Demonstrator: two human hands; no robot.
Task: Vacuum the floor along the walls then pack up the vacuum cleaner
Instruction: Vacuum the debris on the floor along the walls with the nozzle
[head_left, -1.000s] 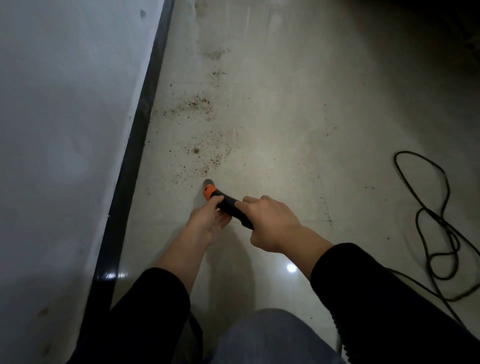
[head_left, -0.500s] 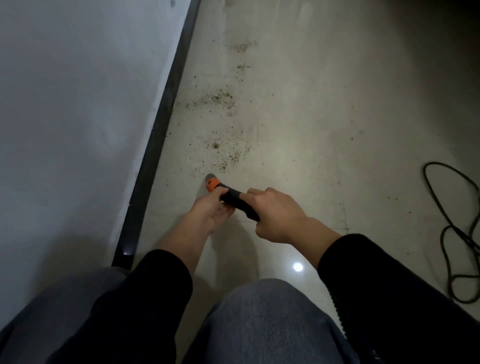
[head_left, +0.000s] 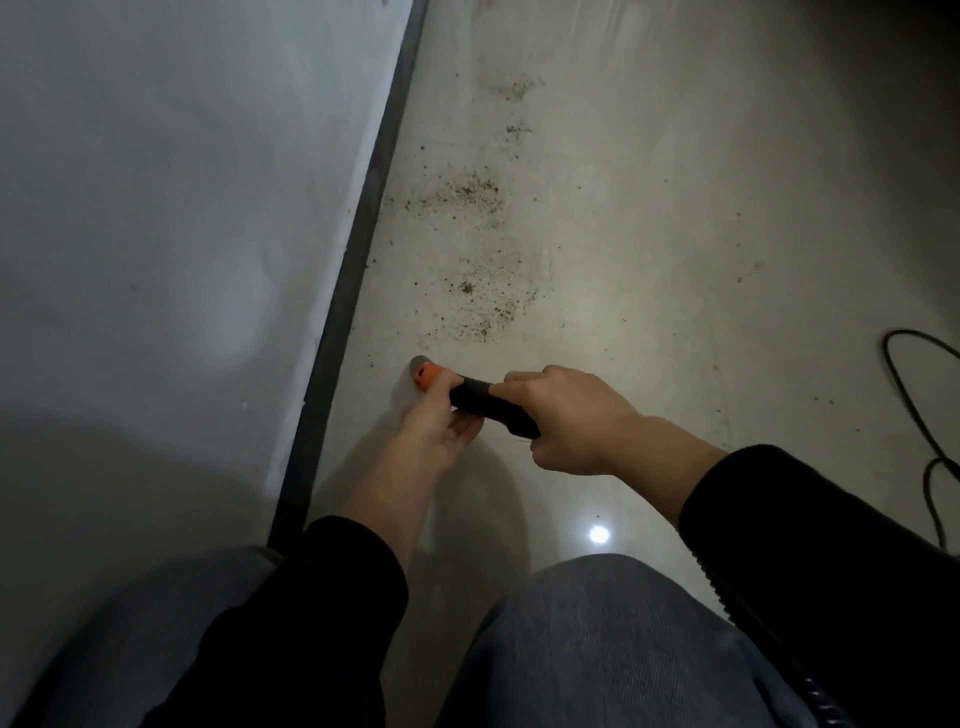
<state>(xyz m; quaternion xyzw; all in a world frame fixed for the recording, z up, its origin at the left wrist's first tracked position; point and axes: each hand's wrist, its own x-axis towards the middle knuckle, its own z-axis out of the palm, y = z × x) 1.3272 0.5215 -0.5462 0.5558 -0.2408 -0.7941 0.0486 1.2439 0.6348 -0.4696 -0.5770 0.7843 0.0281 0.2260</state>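
The vacuum nozzle (head_left: 470, 394) is a black tube with an orange collar and a grey tip, pointing at the pale floor close to the dark skirting (head_left: 353, 249). My left hand (head_left: 441, 423) grips it from below, just behind the orange collar. My right hand (head_left: 566, 421) grips the black tube further back from above. Brown crumbs (head_left: 483, 306) lie scattered just ahead of the tip, and more patches of crumbs (head_left: 467, 195) lie further along the wall. The ribbed hose (head_left: 737, 629) runs down past my right sleeve.
A white wall (head_left: 171, 208) fills the left side. A black power cord (head_left: 930, 415) loops on the floor at the right edge. My knees in grey trousers (head_left: 597, 649) fill the bottom of the view. A lamp glint (head_left: 598, 534) shows on the tile.
The view has swung left and lower, bringing both knees in and pushing the cord toward the right edge. Both hands keep their hold on the nozzle, its tip just short of the crumbs.
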